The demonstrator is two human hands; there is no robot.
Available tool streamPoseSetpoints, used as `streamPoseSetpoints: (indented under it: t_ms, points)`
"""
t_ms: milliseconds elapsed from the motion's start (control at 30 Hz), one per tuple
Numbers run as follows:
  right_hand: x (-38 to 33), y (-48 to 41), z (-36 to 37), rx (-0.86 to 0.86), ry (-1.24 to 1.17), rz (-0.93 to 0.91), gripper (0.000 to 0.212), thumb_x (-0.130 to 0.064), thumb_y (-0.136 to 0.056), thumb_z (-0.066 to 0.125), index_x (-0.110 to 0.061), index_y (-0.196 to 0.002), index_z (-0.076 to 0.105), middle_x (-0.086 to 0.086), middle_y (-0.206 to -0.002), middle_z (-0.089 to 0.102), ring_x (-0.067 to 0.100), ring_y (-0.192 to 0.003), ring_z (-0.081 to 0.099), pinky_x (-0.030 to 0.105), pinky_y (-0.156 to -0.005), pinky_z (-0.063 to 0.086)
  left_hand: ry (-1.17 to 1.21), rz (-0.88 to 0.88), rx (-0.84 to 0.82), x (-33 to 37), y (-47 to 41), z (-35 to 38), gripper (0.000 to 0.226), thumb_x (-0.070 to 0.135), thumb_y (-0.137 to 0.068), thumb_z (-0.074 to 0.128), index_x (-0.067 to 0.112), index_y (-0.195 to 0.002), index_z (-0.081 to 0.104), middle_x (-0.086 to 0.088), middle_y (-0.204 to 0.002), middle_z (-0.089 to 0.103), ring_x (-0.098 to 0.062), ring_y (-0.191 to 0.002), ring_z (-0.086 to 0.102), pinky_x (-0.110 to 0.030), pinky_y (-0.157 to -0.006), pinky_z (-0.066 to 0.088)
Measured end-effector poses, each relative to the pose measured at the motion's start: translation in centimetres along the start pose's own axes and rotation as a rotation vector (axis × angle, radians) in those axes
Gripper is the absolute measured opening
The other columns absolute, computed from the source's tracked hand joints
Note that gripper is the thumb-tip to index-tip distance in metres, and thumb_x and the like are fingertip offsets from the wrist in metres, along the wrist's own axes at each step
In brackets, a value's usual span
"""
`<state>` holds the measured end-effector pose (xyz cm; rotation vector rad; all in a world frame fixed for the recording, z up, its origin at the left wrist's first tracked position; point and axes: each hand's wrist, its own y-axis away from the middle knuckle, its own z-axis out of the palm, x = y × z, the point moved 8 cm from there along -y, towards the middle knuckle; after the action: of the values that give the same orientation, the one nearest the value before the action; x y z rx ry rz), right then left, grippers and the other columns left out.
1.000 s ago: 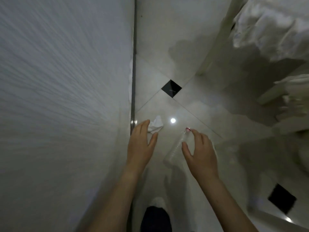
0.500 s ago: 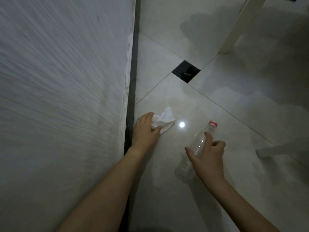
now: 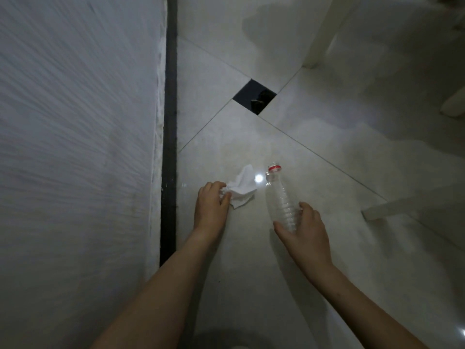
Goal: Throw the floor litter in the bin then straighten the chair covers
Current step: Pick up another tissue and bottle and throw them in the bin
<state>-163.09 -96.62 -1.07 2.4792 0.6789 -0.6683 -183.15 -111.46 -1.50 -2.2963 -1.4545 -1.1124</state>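
A crumpled white tissue (image 3: 241, 191) lies on the pale tiled floor, and my left hand (image 3: 210, 207) pinches its near corner between thumb and fingers. An empty clear plastic bottle (image 3: 280, 200) with a red neck ring and no cap points away from me. My right hand (image 3: 303, 229) is closed around the bottle's lower half and holds it tilted up off the floor. No bin and no chair covers are in view.
A white textured wall (image 3: 75, 147) with a dark baseboard strip (image 3: 169, 147) runs along the left. White chair legs (image 3: 320, 41) stand at the upper right, and another leg (image 3: 392, 209) lies right of the bottle. A black inset tile (image 3: 254, 96) marks the floor ahead.
My right hand has closed on the bottle and lifted it more upright. My left hand has closed on the tissue's corner. The view has tilted down and closer to the floor.
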Motion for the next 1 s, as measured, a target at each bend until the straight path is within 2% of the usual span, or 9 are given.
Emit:
streamPoseSetpoints:
  t_ms: [167,267,400,467,567,667,767,833,1000]
  points:
    - [-0.7,2.9,-2.1,0.009,-0.163,0.095,0.081,-0.047,-0.077,0.073,-0.018,-0.143,0.037,0.002,-0.13,0.048,0.02,-0.114,0.053,0.041,-0.096,0.049,0.148,-0.122,0.107,1.1,3.6,-3.1,0.008,0.022,-0.096,0.059,0.015,-0.1,0.063,0.0,-0.098,0.06,-0.013,-0.087,0.059,-0.027,-0.072,0.052]
    - [-2.7,6.3,-4.9,0.024,-0.214,0.116,0.078,-0.047,-0.076,0.074,-0.023,-0.14,0.038,-0.006,-0.125,0.046,0.016,-0.109,0.054,0.042,-0.093,0.051,0.161,-0.152,0.18,2.9,6.7,-6.9,0.007,0.019,-0.094,0.062,0.013,-0.095,0.064,-0.001,-0.094,0.06,-0.013,-0.082,0.058,-0.015,-0.066,0.044]
    - [-7.4,11.5,-10.0,0.017,-0.279,0.117,0.072,-0.045,-0.076,0.075,-0.026,-0.137,0.041,-0.011,-0.119,0.044,0.013,-0.104,0.055,0.038,-0.09,0.052,0.202,-0.222,0.225,7.3,12.7,-12.8,0.003,0.017,-0.09,0.065,0.014,-0.089,0.065,0.002,-0.087,0.06,-0.011,-0.076,0.057,-0.008,-0.062,0.038]
    - [-10.6,14.6,-12.7,0.001,-0.309,0.111,0.07,-0.045,-0.075,0.076,-0.029,-0.134,0.042,-0.012,-0.117,0.044,0.011,-0.101,0.055,0.036,-0.088,0.053,0.204,-0.224,0.229,10.3,15.9,-16.3,0.003,0.017,-0.09,0.066,0.014,-0.09,0.066,0.002,-0.088,0.061,-0.009,-0.078,0.057,-0.011,-0.066,0.041]
    - [-15.6,19.7,-17.6,-0.029,-0.327,0.102,0.069,-0.045,-0.074,0.076,-0.028,-0.133,0.044,-0.011,-0.115,0.045,0.013,-0.101,0.055,0.036,-0.087,0.053,0.236,-0.259,0.254,15.3,20.5,-22.3,0.005,0.019,-0.09,0.064,0.015,-0.093,0.066,0.001,-0.09,0.062,-0.011,-0.082,0.059,-0.023,-0.071,0.047]
    - [-20.7,24.9,-23.3,-0.069,-0.318,0.078,0.066,-0.046,-0.074,0.075,-0.028,-0.131,0.044,-0.009,-0.114,0.045,0.014,-0.101,0.054,0.037,-0.087,0.052,0.267,-0.29,0.288,21.1,25.2,-28.6,0.005,0.02,-0.09,0.063,0.017,-0.093,0.065,0.003,-0.091,0.063,-0.012,-0.083,0.06,-0.026,-0.072,0.048]
    - [-25.5,29.5,-30.3,-0.085,-0.302,0.034,0.059,-0.044,-0.075,0.074,-0.033,-0.124,0.043,-0.011,-0.111,0.045,0.014,-0.101,0.053,0.038,-0.087,0.051,0.292,-0.283,0.316,27.8,29.8,-35.3,0.003,0.017,-0.09,0.064,0.02,-0.09,0.064,0.005,-0.089,0.062,-0.009,-0.082,0.059,-0.015,-0.069,0.043]
    - [-28.1,32.4,-35.1,-0.099,-0.284,0.014,0.06,-0.045,-0.075,0.073,-0.029,-0.126,0.044,-0.01,-0.112,0.046,0.015,-0.104,0.052,0.039,-0.09,0.05,0.278,-0.26,0.342,32.4,32.6,-39.8,0.009,0.015,-0.089,0.064,0.024,-0.089,0.063,0.006,-0.088,0.062,-0.007,-0.081,0.058,-0.009,-0.066,0.039]
    - [-34.9,38.7,-47.1,-0.091,-0.265,-0.071,0.076,-0.047,-0.077,0.071,-0.018,-0.14,0.04,-0.001,-0.127,0.048,0.017,-0.115,0.051,0.04,-0.099,0.046,0.295,-0.185,0.377,42.7,39.1,-49.7,0.005,0.019,-0.091,0.064,0.024,-0.092,0.063,0.007,-0.089,0.062,-0.008,-0.082,0.059,-0.011,-0.067,0.041]
